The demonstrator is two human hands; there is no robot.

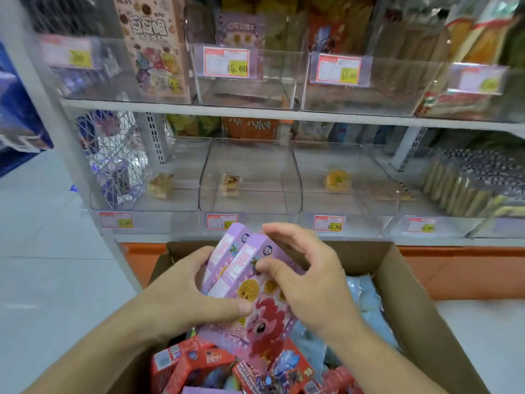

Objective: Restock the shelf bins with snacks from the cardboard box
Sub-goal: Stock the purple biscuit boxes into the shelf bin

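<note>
Two purple snack boxes with a pink pony print are held together, tilted, above the open cardboard box. My left hand grips them from the left, thumb across the front box. My right hand pinches the front box from the right, thumb on its face and fingers over its top edge. Red snack boxes and pale blue packets lie inside the cardboard box. Clear shelf bins stand behind on two shelves; a matching purple box stands in the upper middle bin.
The lower bins hold single small pastries, an orange cake and, at the right, stacked biscuits. Price labels hang on the bin fronts. A white shelf post stands at the left beside pale floor tiles.
</note>
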